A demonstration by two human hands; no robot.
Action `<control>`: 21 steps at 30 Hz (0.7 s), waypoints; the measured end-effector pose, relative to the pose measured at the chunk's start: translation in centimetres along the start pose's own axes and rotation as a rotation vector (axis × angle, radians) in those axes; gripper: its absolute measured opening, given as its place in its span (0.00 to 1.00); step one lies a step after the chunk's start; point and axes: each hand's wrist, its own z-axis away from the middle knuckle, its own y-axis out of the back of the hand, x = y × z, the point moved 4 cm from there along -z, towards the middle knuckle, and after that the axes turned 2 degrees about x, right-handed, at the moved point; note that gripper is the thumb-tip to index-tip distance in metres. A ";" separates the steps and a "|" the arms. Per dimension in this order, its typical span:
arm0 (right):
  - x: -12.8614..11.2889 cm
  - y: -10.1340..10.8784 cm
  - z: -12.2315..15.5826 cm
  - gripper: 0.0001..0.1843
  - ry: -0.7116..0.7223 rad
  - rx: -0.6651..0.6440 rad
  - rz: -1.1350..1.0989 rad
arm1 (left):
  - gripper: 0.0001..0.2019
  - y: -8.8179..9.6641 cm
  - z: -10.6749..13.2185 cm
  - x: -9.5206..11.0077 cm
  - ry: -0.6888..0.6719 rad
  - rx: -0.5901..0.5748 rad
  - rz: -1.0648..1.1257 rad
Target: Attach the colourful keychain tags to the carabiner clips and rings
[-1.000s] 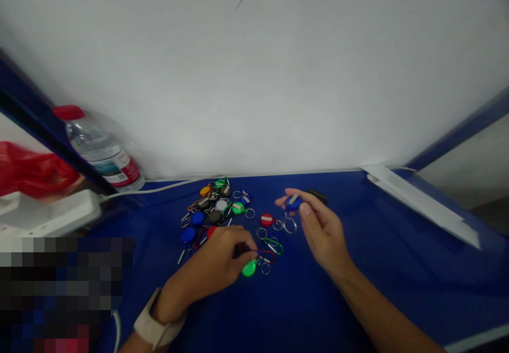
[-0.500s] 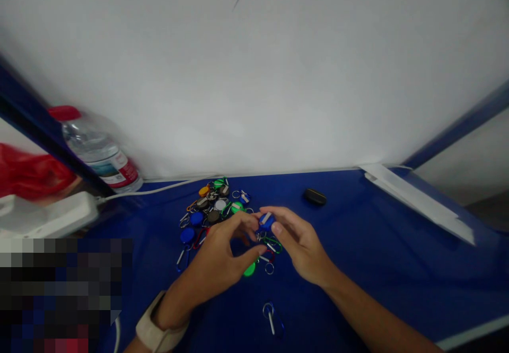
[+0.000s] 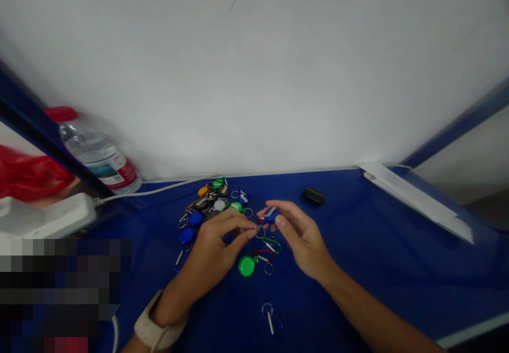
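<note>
My right hand point(image 3: 304, 239) grips a blue badge reel point(image 3: 272, 215) between thumb and fingers, its metal belt clip facing up. My left hand point(image 3: 220, 244) is closed in a pinch on a small key ring point(image 3: 260, 234) just left of the reel. Below the hands lie a green carabiner point(image 3: 272, 245), a red carabiner point(image 3: 265, 255) and a bright green badge reel point(image 3: 247, 266). Closer to me is a blue carabiner point(image 3: 278, 318) with a ring. A pile of badge reels point(image 3: 195, 219) in several colours spreads behind my left hand, which partly hides it.
On the blue table point(image 3: 358, 268), a black oval case point(image 3: 314, 196) lies beyond my right hand. White flat pieces point(image 3: 417, 204) rest at the right. A water bottle point(image 3: 107, 157), a white power strip point(image 3: 67, 215) and its cable stand left. A white wall rises behind.
My left fingers have closed into a pinch on the key ring. The blue reel has tilted and shifted slightly right in my right hand. The green reel below shows more fully.
</note>
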 end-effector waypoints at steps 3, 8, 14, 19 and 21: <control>0.0 -0.1 0.0 0.14 -0.010 -0.009 -0.011 | 0.03 -0.3 0.0 -0.1 0.034 -0.028 0.045; -0.1 -0.1 0.1 0.13 -0.022 -0.018 -0.015 | 0.04 -1.1 0.1 0.4 0.078 -0.142 0.107; -0.7 -0.3 0.3 0.13 0.004 -0.045 0.003 | 0.05 -1.2 0.2 1.1 -0.041 -0.204 0.024; -1.6 -1.1 1.4 0.18 0.092 -0.174 0.118 | 0.06 -0.8 0.0 -0.2 -0.027 -0.050 -0.142; -1.8 -1.7 1.9 0.22 0.166 -0.266 0.211 | 0.06 -0.2 -0.1 -0.8 0.034 0.033 -0.141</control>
